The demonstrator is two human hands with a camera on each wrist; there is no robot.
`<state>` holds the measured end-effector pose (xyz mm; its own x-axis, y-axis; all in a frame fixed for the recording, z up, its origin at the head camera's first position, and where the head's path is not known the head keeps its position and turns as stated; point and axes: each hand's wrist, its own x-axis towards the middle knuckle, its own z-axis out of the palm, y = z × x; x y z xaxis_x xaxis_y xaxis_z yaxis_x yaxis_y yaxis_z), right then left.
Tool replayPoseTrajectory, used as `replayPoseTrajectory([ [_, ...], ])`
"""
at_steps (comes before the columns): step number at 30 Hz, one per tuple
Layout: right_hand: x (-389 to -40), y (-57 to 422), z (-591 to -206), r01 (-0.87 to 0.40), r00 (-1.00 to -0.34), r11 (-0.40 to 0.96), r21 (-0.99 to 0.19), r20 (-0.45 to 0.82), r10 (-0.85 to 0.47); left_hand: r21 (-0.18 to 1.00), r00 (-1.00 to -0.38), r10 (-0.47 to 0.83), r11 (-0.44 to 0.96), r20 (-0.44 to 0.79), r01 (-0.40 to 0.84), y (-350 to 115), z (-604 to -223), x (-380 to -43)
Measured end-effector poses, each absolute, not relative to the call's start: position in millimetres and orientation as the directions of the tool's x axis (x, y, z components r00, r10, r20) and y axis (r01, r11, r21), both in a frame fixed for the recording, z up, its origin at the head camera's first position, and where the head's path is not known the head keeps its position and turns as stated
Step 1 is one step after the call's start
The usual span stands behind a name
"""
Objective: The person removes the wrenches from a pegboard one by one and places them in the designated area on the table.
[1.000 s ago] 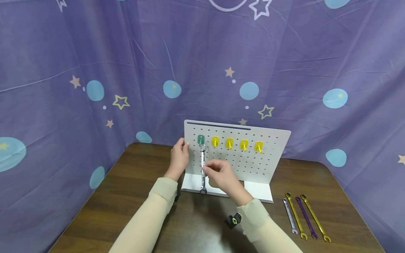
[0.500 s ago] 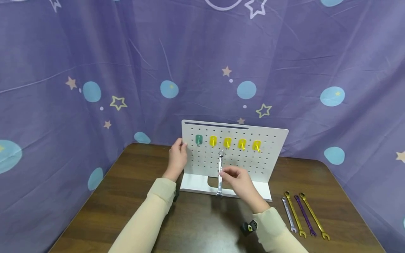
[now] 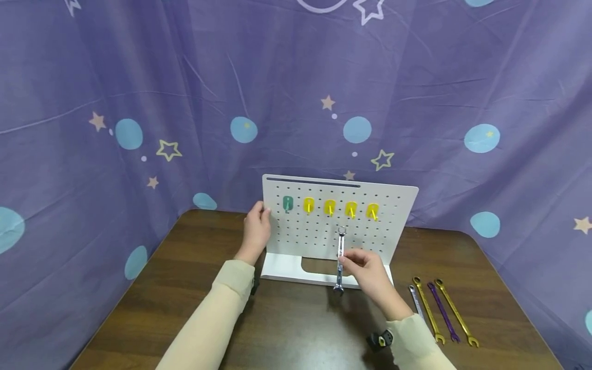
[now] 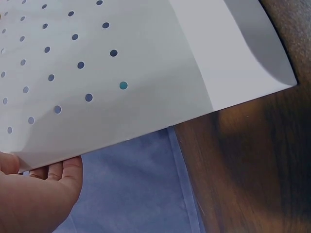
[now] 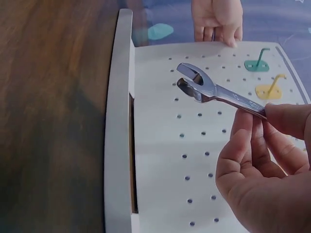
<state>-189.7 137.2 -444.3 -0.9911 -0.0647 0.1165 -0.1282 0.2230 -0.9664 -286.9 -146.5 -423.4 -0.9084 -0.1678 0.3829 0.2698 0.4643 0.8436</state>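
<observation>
My left hand grips the left edge of a white pegboard, thumb in front and fingers behind, as the left wrist view also shows. My right hand pinches a silver combination wrench by its middle, in front of the board. The wrench stands nearly upright, ring end up and open end down, apart from the hooks. One green hook and a row of yellow hooks sit on the board with nothing hanging on them.
On the table's right side lie a small silver wrench, a gold wrench, a purple wrench and another gold wrench, side by side. A purple curtain hangs behind the brown wooden table.
My right hand has carried the silver wrench away from the green hook, to the right and slightly down. My left hand has kept its hold on the board's edge. The view has shifted slightly.
</observation>
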Motion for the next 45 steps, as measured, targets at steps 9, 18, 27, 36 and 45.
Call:
replayPoseTrajectory([
  [9,-185,157,-450,-0.119,-0.993,0.281,-0.952,0.121,-0.01,0.857,-0.919,-0.171,0.453,0.356,0.247,-148,-423,-287],
  [18,-178,173,-455,-0.157,-0.986,0.298,-0.942,0.167,0.008,0.856,-0.92,-0.166,0.452,0.356,0.249,-148,-425,-285],
  [27,-174,185,-457,-0.105,-0.992,0.297,-0.949,0.121,0.038,0.856,-0.92,-0.165,0.453,0.355,0.249,-148,-425,-284],
  [36,-171,201,-464,-0.103,-0.988,0.274,-0.956,0.131,0.083,0.854,-0.918,-0.162,0.454,0.361,0.256,-147,-426,-285],
  [45,-167,215,-467,-0.091,-0.985,0.32,-0.943,0.132,0.108,0.849,-0.913,-0.161,0.456,0.374,0.267,-148,-425,-288],
])
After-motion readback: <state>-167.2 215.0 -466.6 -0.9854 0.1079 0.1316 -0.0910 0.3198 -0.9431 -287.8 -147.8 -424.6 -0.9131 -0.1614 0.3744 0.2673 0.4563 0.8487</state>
